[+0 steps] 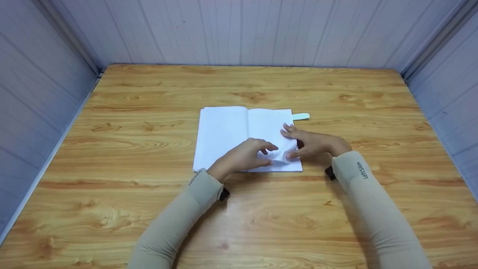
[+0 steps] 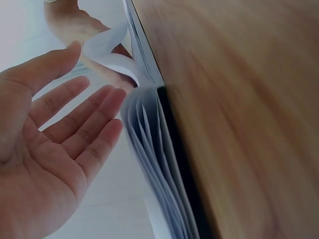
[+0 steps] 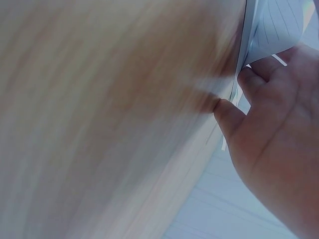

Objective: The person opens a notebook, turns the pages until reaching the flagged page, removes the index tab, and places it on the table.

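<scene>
An open notebook (image 1: 224, 127) with white ruled pages lies on the wooden table. My right hand (image 1: 312, 144) is at the right page's outer edge, fingers spread over the paper and thumb apart from them. Beside that thumb, the lower part of a page (image 1: 282, 155) is lifted and curled. In the right wrist view the curled page (image 3: 276, 30) rises beside the fingers. My left hand (image 1: 248, 153) hovers over the lower middle of the notebook, thumb and fingers apart with nothing between them. The left wrist view shows its palm and loosely bent fingers (image 2: 84, 129) beside the page stack (image 2: 154, 164).
A pale strip (image 1: 301, 116) sticks out past the notebook's upper right edge. The wooden table (image 1: 130, 149) extends around the notebook. Light panelled walls (image 1: 239, 33) stand behind the table and along both sides.
</scene>
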Available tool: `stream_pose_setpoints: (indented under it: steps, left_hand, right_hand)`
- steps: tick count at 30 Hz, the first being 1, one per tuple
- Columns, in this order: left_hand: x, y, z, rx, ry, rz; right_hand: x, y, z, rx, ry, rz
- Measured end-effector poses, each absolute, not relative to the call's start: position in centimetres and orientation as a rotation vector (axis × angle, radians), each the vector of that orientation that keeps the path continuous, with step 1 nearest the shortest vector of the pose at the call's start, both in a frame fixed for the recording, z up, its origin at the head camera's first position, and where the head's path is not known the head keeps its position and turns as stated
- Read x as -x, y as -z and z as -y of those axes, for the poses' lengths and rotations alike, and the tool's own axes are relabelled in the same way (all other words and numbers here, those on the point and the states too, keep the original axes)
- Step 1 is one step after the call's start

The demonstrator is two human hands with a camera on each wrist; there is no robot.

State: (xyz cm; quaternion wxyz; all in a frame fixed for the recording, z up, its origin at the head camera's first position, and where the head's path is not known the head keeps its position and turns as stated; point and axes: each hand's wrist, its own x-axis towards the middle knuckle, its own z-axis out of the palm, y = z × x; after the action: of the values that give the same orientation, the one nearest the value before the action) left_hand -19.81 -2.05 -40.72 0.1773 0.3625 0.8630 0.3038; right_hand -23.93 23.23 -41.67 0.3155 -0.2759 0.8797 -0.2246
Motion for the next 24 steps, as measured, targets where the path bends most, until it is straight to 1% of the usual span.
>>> stream_pose_setpoints:
  steps: [12,24]
  left_hand:
    - [19.93,40.89,1.06,-1.047,-0.868,-2.417]
    - [19.89,40.98,1.06,-1.086,-0.91,-2.419]
  right_hand:
    - [23.96,41.63,-23.23,0.719,0.581,-2.325]
    - [24.02,41.78,-23.35,0.756,0.598,-2.328]
